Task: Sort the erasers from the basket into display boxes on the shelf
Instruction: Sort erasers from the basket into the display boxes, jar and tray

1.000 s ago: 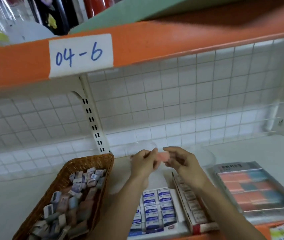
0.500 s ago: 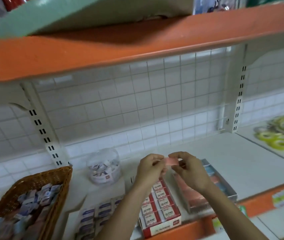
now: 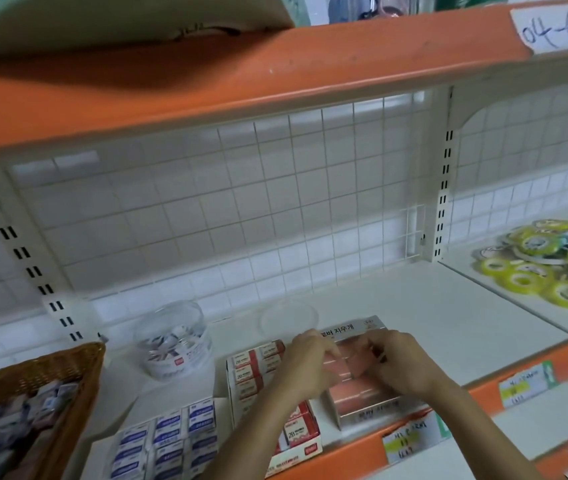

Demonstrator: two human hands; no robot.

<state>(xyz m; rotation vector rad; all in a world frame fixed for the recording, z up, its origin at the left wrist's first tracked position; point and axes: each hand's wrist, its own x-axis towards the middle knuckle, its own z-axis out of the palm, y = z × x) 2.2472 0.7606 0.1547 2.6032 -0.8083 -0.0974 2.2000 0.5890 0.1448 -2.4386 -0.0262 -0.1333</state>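
I see both hands, left [image 3: 305,367] and right [image 3: 395,363], pinching a pink eraser [image 3: 341,365] over its box [image 3: 369,398]; the basket [image 3: 68,372] remains well stocked.

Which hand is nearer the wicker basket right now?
Left. The left hand is over the red-and-white eraser box, well to the right of the wicker basket. The right hand is farther right still, over the pink eraser box.
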